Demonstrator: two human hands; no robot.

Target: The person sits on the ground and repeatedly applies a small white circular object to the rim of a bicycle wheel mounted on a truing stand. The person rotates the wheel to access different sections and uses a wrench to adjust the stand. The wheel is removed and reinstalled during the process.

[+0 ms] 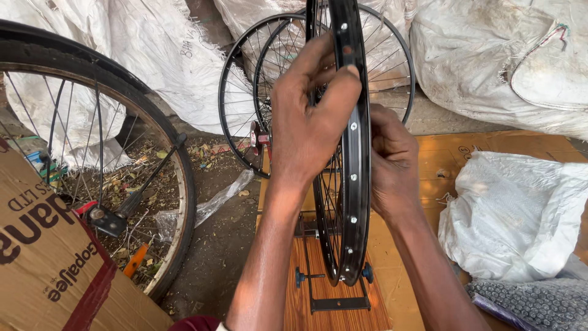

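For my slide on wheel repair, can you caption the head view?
Both hands, left hand and right hand, grip a black spoked rim upright in a stand.

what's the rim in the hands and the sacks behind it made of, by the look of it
Rim: seems metal with a glossy black coat, given the sheen and the row of small silvery spoke nipples.
Sacks: look like woven plastic fabric, white and matte, creased and dusty.
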